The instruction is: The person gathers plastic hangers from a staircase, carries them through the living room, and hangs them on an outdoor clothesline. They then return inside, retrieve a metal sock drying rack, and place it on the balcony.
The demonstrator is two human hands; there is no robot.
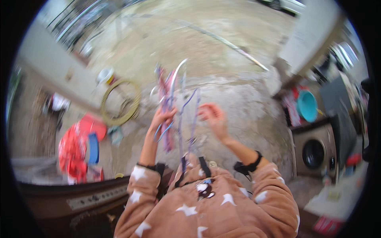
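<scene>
My left hand (164,116) is closed around an upright bundle of thin pink and purple strips or rods (167,139), too blurred to name exactly. A white curved piece (177,71) arches from the top of the bundle, and a thin blue loop (165,132) sticks out below my fingers. Beside it, a thin purple strand (180,131) bends sharply near the top and runs down toward my lap. My right hand (212,117) is raised to the right of the strand, fingers curled and motion-blurred. Whether its fingertips touch the strand cannot be made out.
A coiled yellowish hose (106,111) lies on the concrete floor, near a red plastic bag (71,145). A brown sewing machine table (47,195) is close at my left. To the right are a front-loading washing machine (327,139) and a turquoise basin (307,106).
</scene>
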